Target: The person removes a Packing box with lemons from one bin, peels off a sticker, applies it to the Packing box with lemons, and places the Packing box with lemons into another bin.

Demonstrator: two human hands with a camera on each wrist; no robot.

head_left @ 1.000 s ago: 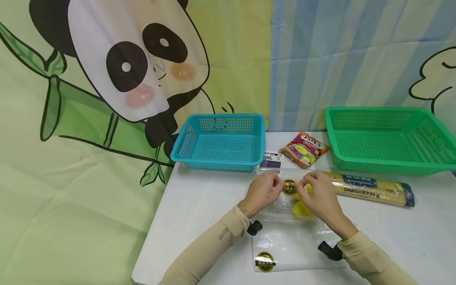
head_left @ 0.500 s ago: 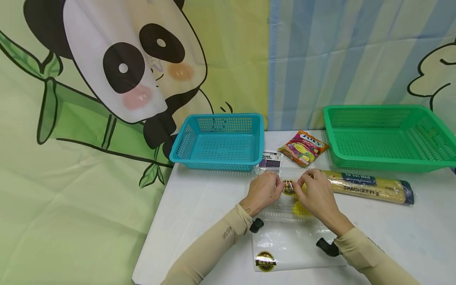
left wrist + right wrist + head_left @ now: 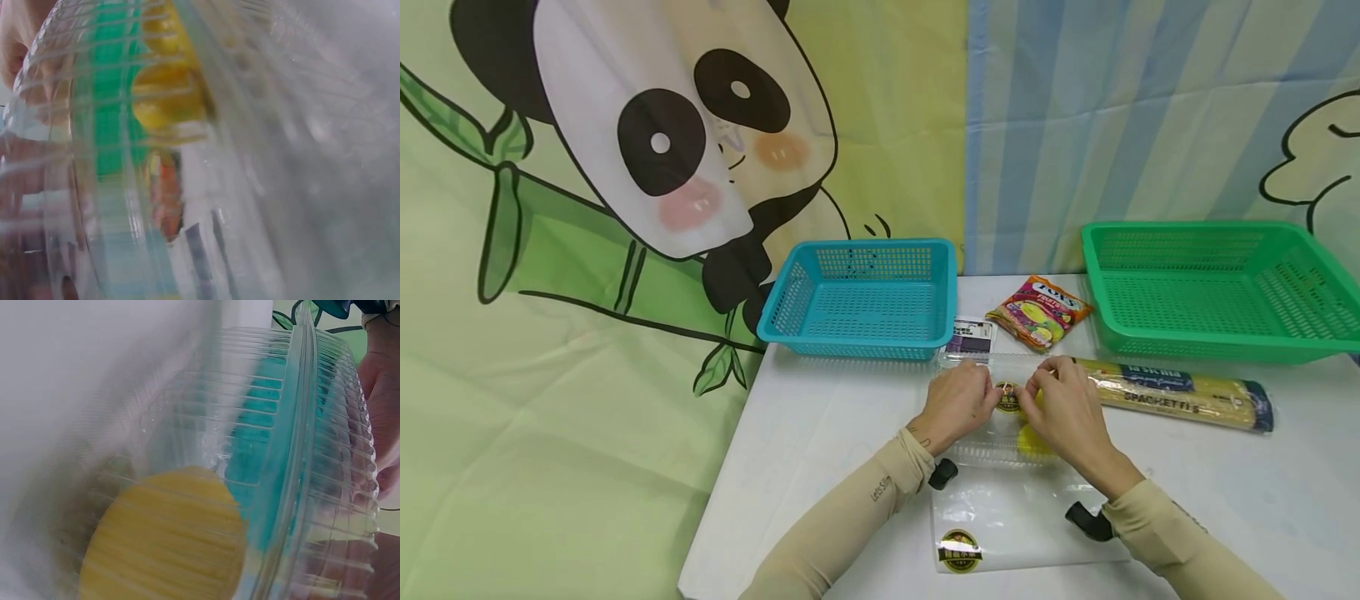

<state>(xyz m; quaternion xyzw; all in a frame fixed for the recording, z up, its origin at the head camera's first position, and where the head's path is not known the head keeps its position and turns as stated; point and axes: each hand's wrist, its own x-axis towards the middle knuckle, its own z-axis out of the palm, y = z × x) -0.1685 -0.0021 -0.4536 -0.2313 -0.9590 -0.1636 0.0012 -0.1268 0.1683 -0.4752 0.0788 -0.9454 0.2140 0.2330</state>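
Scanning the white table (image 3: pixel 790 467), we find a clear container (image 3: pixel 976 454), probably light, springy, best held by its ridged sides; above, our left hand (image 3: pixel 957 402) and right hand (image 3: pixel 1070 412) bunch fingertips at the round label (image 3: pixel 1007 398); whether pinching, we can't tell.

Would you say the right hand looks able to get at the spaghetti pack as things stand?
Probably yes: the right hand is close to the spaghetti pack, and nothing appears to lie over the pack's far right end. It would likely need to leave the round sticker first.
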